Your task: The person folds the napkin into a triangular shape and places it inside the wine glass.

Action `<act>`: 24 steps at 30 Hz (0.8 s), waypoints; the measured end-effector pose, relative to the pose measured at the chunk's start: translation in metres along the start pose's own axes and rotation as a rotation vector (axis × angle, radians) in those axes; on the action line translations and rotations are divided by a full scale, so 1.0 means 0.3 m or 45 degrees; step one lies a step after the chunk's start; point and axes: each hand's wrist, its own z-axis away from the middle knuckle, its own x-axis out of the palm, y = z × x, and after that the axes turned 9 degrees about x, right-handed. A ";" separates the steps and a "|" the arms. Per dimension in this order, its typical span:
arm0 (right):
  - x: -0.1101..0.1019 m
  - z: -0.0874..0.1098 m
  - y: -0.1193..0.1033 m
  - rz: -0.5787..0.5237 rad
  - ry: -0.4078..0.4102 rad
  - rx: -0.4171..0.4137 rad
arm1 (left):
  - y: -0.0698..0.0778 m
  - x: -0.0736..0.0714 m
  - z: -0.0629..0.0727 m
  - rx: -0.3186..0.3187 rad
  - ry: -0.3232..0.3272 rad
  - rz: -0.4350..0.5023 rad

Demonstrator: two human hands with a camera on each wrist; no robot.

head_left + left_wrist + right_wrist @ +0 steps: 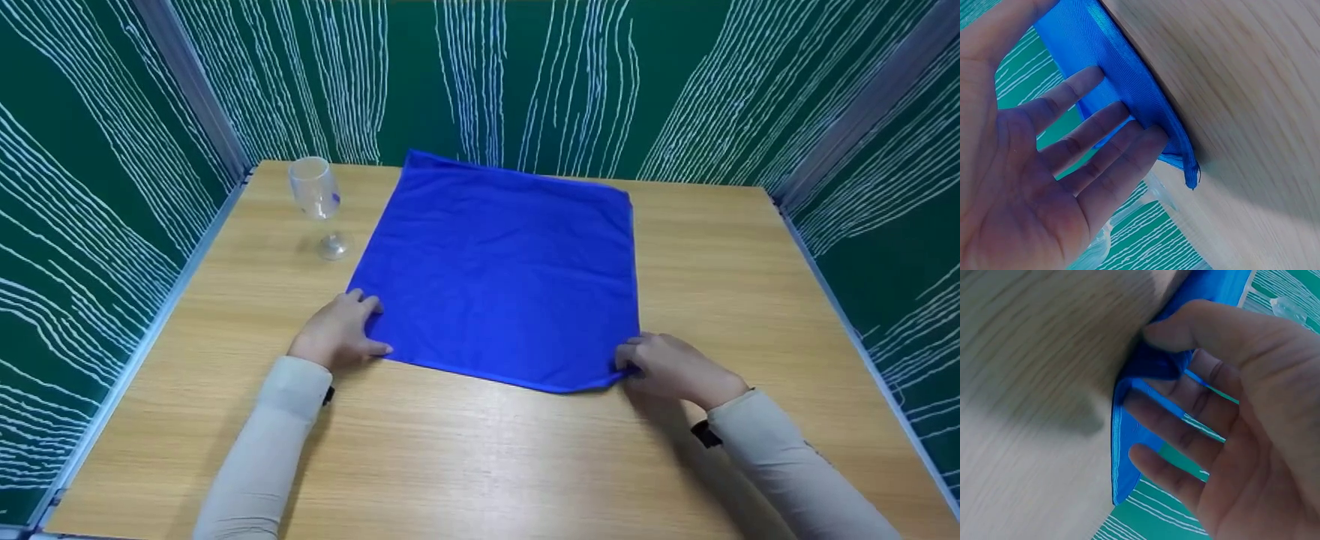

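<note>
A blue cloth lies spread as a rough square on the table, its far left corner slightly folded. My left hand rests at the cloth's near left corner. In the left wrist view its fingers stretch out nearly straight, tips on the cloth's hemmed edge. My right hand pinches the near right corner. The right wrist view shows a fold of cloth bunched between thumb and index finger, while the other fingers lie along the cloth.
A clear stemmed glass stands upright on the wooden table, left of the cloth near the back. Green panels with white wavy lines enclose the table at the back and both sides.
</note>
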 end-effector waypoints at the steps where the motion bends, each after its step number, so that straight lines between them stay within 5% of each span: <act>1: -0.004 0.001 0.004 -0.001 0.006 0.001 | 0.000 -0.001 0.000 -0.001 -0.003 0.001; 12: -0.075 0.001 0.021 -0.078 0.078 0.066 | -0.001 -0.001 0.002 0.030 0.012 -0.004; 24: -0.114 -0.078 0.054 -0.310 0.264 0.069 | 0.003 -0.006 0.004 0.026 0.013 -0.005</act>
